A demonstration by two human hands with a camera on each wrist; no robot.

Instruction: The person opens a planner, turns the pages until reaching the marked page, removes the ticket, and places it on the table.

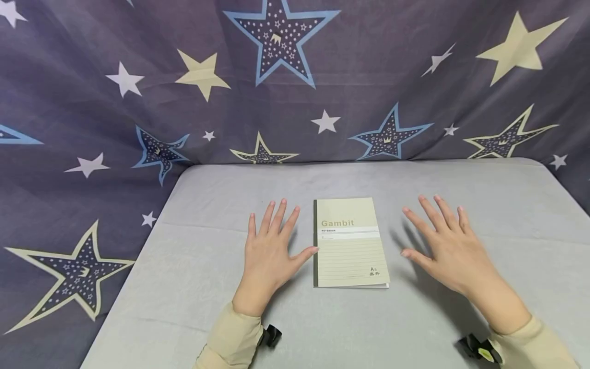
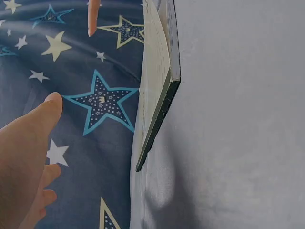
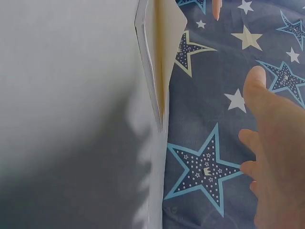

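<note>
A pale green notebook marked "Gambit", with a dark spine on its left side, lies shut and flat on the grey table. My left hand hovers just left of it with fingers spread and straight; the thumb tip nears the spine. My right hand is spread open a little to the right of the book, apart from it. Neither hand holds anything. The left wrist view shows the notebook edge-on beside my thumb. In the right wrist view the notebook shows edge-on and my right hand is open.
A dark blue cloth with stars hangs behind the table and drapes down at the left side. Grey table surface stretches around the notebook on every side. Cream sleeves cover both wrists.
</note>
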